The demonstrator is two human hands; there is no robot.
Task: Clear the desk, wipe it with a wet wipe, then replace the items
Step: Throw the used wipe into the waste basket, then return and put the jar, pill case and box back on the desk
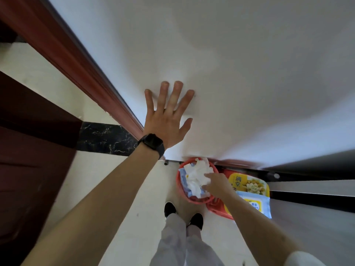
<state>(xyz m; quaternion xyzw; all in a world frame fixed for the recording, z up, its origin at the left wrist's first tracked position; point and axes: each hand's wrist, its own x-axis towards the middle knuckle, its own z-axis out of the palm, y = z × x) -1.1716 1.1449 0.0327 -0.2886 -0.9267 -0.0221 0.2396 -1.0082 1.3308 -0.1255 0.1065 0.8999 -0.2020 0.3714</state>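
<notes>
My left hand (167,120) is spread flat against a white wall (230,64), with a black watch on its wrist. My right hand (219,184) reaches down over a small red waste bin (179,187) on the floor. Its fingers are apart and the fingertips touch crumpled white wipes (196,175) piled in the bin. Whether the fingers pinch any of them is unclear. A blue and yellow wet wipe pack (255,203) lies just right of the bin, partly under my right forearm.
A red and yellow food package (247,184) lies beside the wipe pack. A red-brown door frame (76,60) runs along the wall's left edge, with a dark door (28,150) further left. My black shoes (170,209) stand on the pale floor in front of the bin.
</notes>
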